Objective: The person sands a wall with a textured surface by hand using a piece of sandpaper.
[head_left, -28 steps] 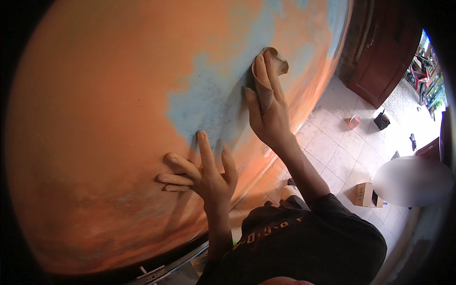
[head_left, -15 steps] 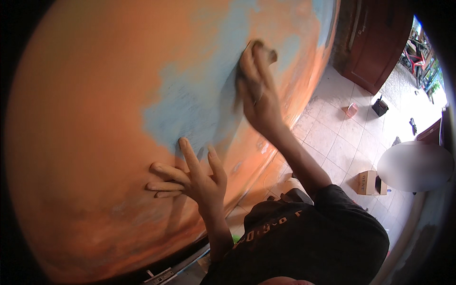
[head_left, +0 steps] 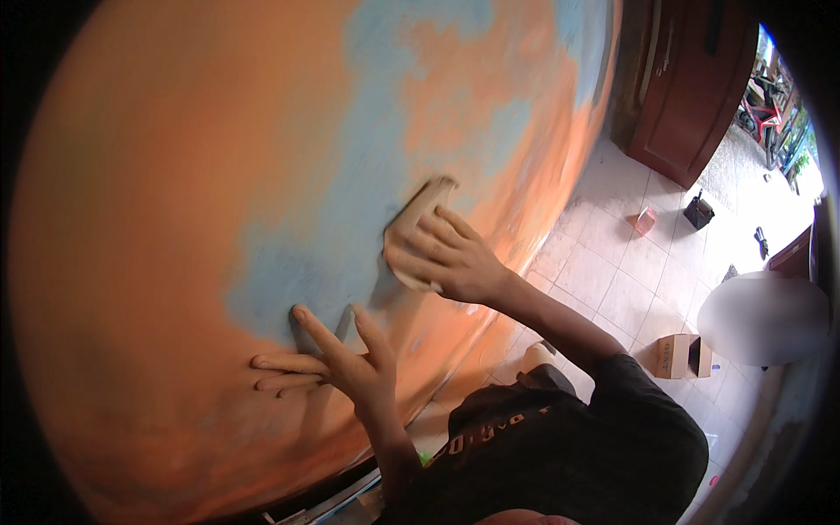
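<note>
A wall (head_left: 166, 210) painted orange, with an uneven light blue patch (head_left: 319, 197), rises in front of me. My right hand (head_left: 459, 267) presses a folded tan sheet (head_left: 420, 219), which looks like sandpaper, against the wall at the patch's right side. Its fingers lie over the sheet, and the side facing the wall is hidden. Lower and to the left, my left hand (head_left: 354, 372) rests spread on the wall with nothing in it. Its index fingertip touches the blue patch's lower edge, while the other fingers lie over orange paint.
On the tiled floor (head_left: 604, 254) to the right stand an open cardboard box (head_left: 674, 356), a small pink container (head_left: 646, 220) and a black box-like item (head_left: 699, 211). A red-brown door (head_left: 691, 96) stands beyond, beside a bright opening with a motorbike (head_left: 766, 118) outside.
My right hand has moved down and a little left along the wall with the tan sheet, which shows more fully now. My left hand sits slightly lower and further left in the picture, still spread.
</note>
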{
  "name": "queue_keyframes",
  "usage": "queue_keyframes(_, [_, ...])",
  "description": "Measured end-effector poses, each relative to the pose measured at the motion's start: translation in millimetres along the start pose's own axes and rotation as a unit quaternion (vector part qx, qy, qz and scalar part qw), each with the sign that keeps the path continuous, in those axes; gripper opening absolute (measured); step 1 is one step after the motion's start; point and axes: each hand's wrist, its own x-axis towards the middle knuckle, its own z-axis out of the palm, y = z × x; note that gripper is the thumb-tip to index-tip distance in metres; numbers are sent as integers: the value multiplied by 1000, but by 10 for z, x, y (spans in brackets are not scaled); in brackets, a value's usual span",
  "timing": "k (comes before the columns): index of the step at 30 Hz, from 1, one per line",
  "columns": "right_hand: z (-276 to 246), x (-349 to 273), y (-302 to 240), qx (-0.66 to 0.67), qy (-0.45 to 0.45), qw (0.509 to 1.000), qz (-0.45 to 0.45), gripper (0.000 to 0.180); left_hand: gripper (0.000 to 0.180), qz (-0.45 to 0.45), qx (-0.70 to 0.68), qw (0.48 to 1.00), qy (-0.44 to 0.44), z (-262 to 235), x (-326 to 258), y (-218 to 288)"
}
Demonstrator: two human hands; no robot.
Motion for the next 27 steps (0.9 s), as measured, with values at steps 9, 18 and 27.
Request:
queue_keyframes(9, [-576, -46, 537, 39, -33, 998, -30, 67, 68, -35, 2, 998, -59, 107, -16, 787])
queue_keyframes(18, [-483, -456, 1224, 103, -23, 987, 120, 58, 70, -41, 13, 993, -111, 734, -166, 1300])
queue_keyframes(27, [-385, -759, 1570, 81, 3, 982, 171, 64, 70, -49, -36, 988, -140, 1131, -229, 1747])
